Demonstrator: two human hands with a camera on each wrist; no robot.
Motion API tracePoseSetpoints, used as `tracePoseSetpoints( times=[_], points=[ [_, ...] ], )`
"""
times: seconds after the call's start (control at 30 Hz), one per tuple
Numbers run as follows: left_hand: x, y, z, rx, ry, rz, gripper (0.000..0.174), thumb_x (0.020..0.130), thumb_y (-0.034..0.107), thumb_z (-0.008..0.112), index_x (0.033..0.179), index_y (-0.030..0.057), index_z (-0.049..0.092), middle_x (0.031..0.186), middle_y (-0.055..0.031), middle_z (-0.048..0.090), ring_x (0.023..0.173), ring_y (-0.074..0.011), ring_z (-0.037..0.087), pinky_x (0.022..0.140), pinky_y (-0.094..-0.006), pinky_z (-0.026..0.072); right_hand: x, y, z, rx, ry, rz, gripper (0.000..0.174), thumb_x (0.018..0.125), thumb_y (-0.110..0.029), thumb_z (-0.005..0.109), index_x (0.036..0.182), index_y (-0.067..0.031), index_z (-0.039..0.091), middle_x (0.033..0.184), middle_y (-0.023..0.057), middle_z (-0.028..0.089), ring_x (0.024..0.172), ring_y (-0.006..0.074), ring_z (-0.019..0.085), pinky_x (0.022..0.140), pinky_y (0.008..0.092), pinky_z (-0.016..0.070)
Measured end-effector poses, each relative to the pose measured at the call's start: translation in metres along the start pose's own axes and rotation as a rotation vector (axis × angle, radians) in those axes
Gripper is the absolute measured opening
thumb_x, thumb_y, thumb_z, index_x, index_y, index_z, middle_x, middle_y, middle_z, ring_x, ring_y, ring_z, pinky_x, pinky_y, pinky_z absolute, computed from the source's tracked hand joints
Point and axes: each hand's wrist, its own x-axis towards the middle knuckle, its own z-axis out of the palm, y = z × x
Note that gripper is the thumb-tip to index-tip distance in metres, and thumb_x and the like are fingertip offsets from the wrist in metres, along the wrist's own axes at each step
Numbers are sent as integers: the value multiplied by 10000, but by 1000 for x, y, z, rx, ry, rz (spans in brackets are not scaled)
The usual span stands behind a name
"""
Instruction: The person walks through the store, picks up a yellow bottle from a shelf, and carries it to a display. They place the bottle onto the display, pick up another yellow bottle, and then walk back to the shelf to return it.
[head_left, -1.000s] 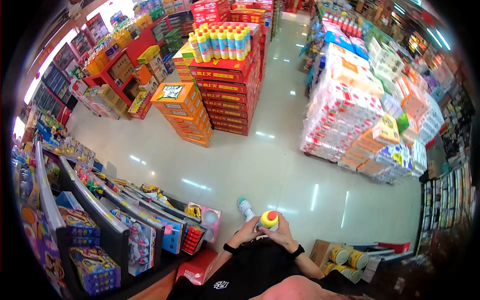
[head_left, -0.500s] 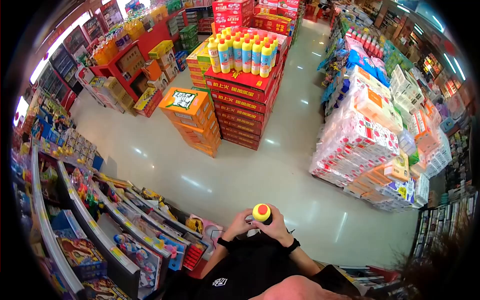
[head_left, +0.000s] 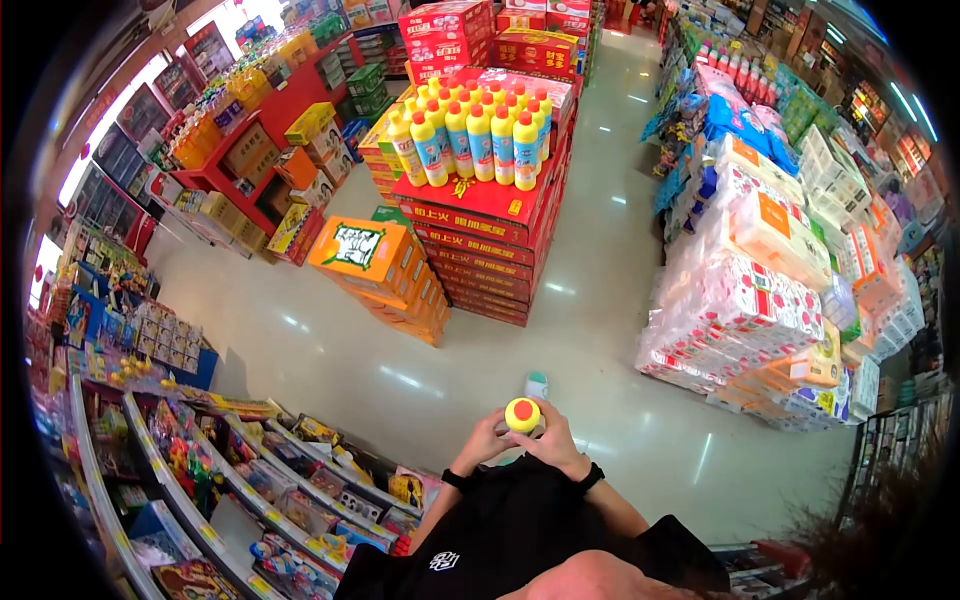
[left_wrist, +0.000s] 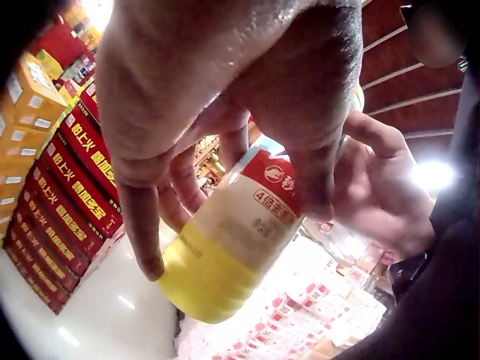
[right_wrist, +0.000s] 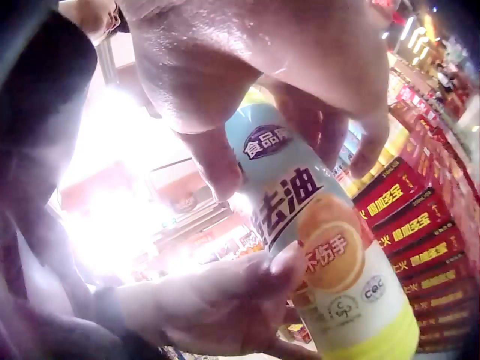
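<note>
Both hands hold a yellow dish soap bottle [head_left: 522, 414] with a red cap, in front of the person's black shirt. In the head view the left hand [head_left: 486, 441] is at its left side and the right hand [head_left: 555, 446] at its right. The left wrist view shows the bottle's [left_wrist: 232, 240] yellow base and back label, with left-hand fingers curled around it. Orange slices and Chinese print cover the front label [right_wrist: 322, 240] in the right wrist view. There the right hand [right_wrist: 262, 56] grips the upper part while the left thumb [right_wrist: 289, 266] presses the label.
Similar yellow bottles [head_left: 478, 145] stand on stacked red cartons [head_left: 480, 245] ahead, beside orange boxes [head_left: 370, 255]. Wrapped tissue packs [head_left: 745, 300] form a pile on the right. Toy shelves [head_left: 240, 480] run along the left. Shiny floor [head_left: 590, 310] lies between.
The red cartons and bottles ahead appear nearer and lower in the head view, and a foot shows further forward. The bottle stays in both hands, its cap now facing more directly up.
</note>
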Motion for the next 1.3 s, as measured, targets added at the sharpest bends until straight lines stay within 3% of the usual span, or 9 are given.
tracePoseSetpoints(
  times=[0.13,0.3,0.4,0.53,0.63,0.73,0.97,1.07,1.3],
  points=[
    [64,24,-21,-25,29,17,616,807,14,816,1365,28,555,1422,-109,532,1309,-295,559,1055,-452,543,67,7,-18,26,-22,8,683,762,-256,895,1304,-16,556,1184,180,667,1086,366,662,944,426,527],
    [132,51,-31,-43,57,54,586,798,-7,804,1334,7,567,1378,-113,552,1275,-291,582,1059,-441,543,136,24,-45,25,-38,-32,670,767,-250,889,1299,-19,554,1166,176,669,1069,369,666,917,426,538],
    [167,41,-36,71,80,198,567,795,13,801,1317,2,578,1336,-132,571,1226,-315,612,1038,-424,550,170,40,-54,16,-42,-52,654,765,-233,894,1297,-35,569,1169,160,677,1068,337,675,923,407,540],
    [190,45,-44,175,168,223,509,773,46,806,1247,10,623,1238,-153,610,1122,-351,642,957,-408,556,209,47,-63,85,-112,-58,627,772,-229,890,1290,-57,583,1183,145,672,1078,328,668,933,403,531],
    [207,54,-53,199,267,229,457,729,67,826,1159,27,673,1114,-150,648,1025,-355,647,881,-413,543,234,49,-66,31,-143,-96,649,760,-245,886,1301,-64,577,1222,162,642,1092,374,646,927,436,533],
    [223,60,-64,224,333,282,464,715,96,852,1139,20,678,1077,-143,652,1020,-345,646,856,-415,542,253,51,-64,75,-150,-46,632,771,-241,875,1304,-66,582,1236,160,635,1135,374,624,964,439,514],
    [268,70,-98,177,324,265,554,683,201,924,1139,13,672,1093,-148,674,976,-349,674,844,-403,545,307,44,-62,26,-91,-150,631,769,-221,871,1306,-63,581,1256,162,639,1148,377,616,986,440,500],
    [294,105,-121,245,354,345,555,689,165,908,1164,11,664,1120,-157,684,1011,-345,684,862,-397,552,339,33,-63,6,-54,-142,632,760,-190,871,1306,-59,580,1253,167,642,1142,381,620,978,444,505],
    [349,130,-188,182,378,425,584,683,60,847,1231,27,646,1193,-163,697,1095,-346,680,941,-404,549,421,11,-42,21,37,-98,621,748,-115,865,1293,-42,575,1230,174,644,1133,387,625,964,443,516]
  ],
)
